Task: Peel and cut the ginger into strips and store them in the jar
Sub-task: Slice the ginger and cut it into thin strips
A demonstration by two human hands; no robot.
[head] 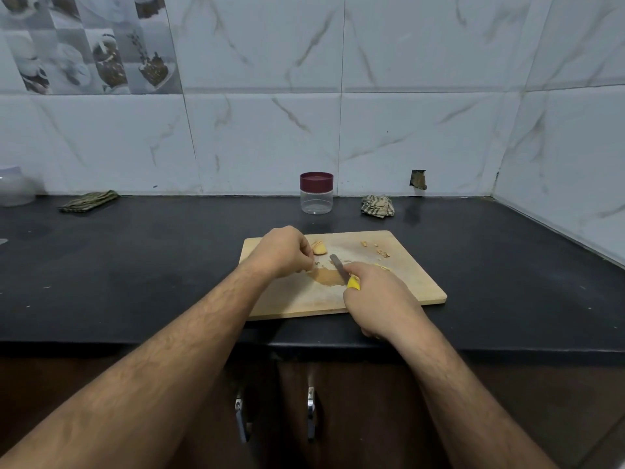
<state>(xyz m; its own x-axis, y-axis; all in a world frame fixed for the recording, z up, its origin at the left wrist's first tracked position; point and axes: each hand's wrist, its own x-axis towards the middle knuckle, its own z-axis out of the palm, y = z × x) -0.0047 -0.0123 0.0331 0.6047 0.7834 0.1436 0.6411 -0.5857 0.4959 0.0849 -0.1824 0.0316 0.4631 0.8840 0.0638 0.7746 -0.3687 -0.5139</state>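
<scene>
A wooden board (399,282) lies on the black tabletop (135,265), near its front edge; both hands work over it. The left hand (282,250) hovers over the board's left part with its fingers curled downward, fingertips at the board beside the ginger (319,248); whether they pinch anything I cannot tell. The ginger, a pale peeled lump, sits near the board's far edge, just right of that hand. The right hand (375,296) grips the yellow handle of a knife (338,264), fingers wrapped round it; the blade points away and to the left, its tip near the ginger but apart from it. Peel scraps (382,253) lie scattered toward the board's far right corner. The jar (316,194), clear with its maroon lid on, stands upright beyond the board by the tiled wall (406,130); a crumpled cloth (377,206) lies to its right, a folded one (89,200) well to its left.
</scene>
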